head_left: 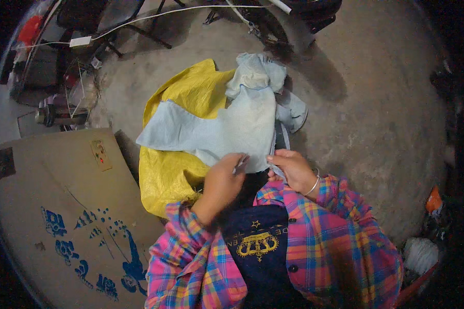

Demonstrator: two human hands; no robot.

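Observation:
A light blue cloth garment [242,118] lies spread over my lap, with a sleeve-like part reaching left across a yellow woven sack [157,167]. Its far end is bunched up. My right hand [292,169] is closed, pinching a narrow strip of the garment's near edge between thumb and fingers. Just left of it, my left hand [224,177] is closed around a small grey, shiny piece [240,164] beside the cloth's lower edge. Fingers cover most of that piece, so its kind is unclear.
A large cardboard box [62,206] with blue printing stands at the left. Dark chair legs [144,33], a white cable [154,16] and a wheel [268,31] are at the far side. A white bundle [420,255] sits at the lower right on the concrete floor [386,103].

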